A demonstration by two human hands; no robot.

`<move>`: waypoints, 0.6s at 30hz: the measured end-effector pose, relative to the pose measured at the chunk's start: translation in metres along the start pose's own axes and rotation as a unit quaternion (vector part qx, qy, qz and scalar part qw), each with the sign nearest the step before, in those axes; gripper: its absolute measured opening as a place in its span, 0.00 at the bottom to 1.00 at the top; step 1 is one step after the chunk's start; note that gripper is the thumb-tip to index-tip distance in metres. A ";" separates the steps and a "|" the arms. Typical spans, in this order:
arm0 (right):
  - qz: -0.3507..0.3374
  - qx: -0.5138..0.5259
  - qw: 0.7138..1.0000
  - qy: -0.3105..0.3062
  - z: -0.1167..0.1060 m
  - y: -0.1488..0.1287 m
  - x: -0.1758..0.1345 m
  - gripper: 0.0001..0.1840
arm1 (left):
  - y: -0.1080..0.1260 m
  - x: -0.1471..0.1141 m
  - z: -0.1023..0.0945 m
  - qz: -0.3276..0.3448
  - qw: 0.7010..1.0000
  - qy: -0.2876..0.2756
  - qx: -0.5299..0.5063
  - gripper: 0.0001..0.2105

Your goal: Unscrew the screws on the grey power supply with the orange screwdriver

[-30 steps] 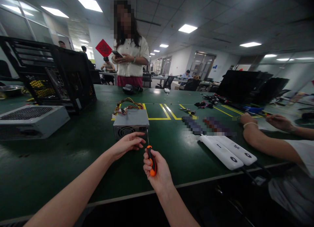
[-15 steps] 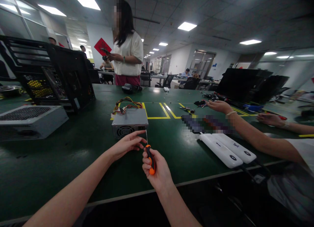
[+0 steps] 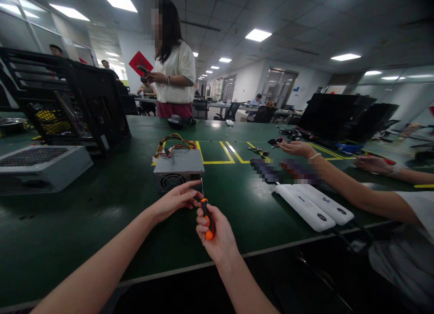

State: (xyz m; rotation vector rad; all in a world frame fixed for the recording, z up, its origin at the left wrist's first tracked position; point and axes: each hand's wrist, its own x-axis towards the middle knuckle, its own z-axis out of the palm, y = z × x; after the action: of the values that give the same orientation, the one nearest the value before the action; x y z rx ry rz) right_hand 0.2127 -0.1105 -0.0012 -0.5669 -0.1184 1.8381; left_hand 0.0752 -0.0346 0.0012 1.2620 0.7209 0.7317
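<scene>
A grey computer power supply (image 3: 183, 162) stands on the green table, its round fan grille facing me and a bundle of coloured cables on top. My right hand (image 3: 217, 230) is wrapped round the orange and black handle of a screwdriver (image 3: 207, 219). The thin shaft points up and away, its tip close to the lower right corner of the power supply's near face. Whether the tip touches a screw is too small to tell. My left hand (image 3: 178, 198) is just in front of the grille, index finger stretched toward the tip, the other fingers loosely apart.
On the left are a second power supply (image 3: 44, 167) and an open black computer case (image 3: 74, 101). White devices (image 3: 305, 207) lie at right, near a co-worker's outstretched hand (image 3: 294, 149). Small metal parts (image 3: 259, 151) sit by yellow tape. Another person (image 3: 174, 74) stands across the table.
My hands and the screwdriver keep nearly the same pose at the power supply. The co-worker's outstretched hand on the right has shifted slightly left.
</scene>
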 end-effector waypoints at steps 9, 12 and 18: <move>-0.029 -0.001 1.000 0.002 0.001 0.002 0.002 0.03 | -0.004 0.003 0.002 0.002 0.999 -0.014 0.033 0.18; -0.030 0.006 0.999 0.011 0.002 0.003 0.002 0.02 | -0.006 0.005 0.004 0.001 0.999 -0.027 0.038 0.18; 0.021 -0.013 1.000 0.008 0.004 0.004 0.002 0.11 | -0.005 0.005 0.012 -0.008 0.999 -0.037 0.017 0.18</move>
State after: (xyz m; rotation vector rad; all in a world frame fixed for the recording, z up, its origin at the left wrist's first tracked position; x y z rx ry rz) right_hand 0.2074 -0.1095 0.0005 -0.6055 -0.1212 1.8749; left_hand 0.0886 -0.0379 -0.0021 1.3053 0.6854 0.6586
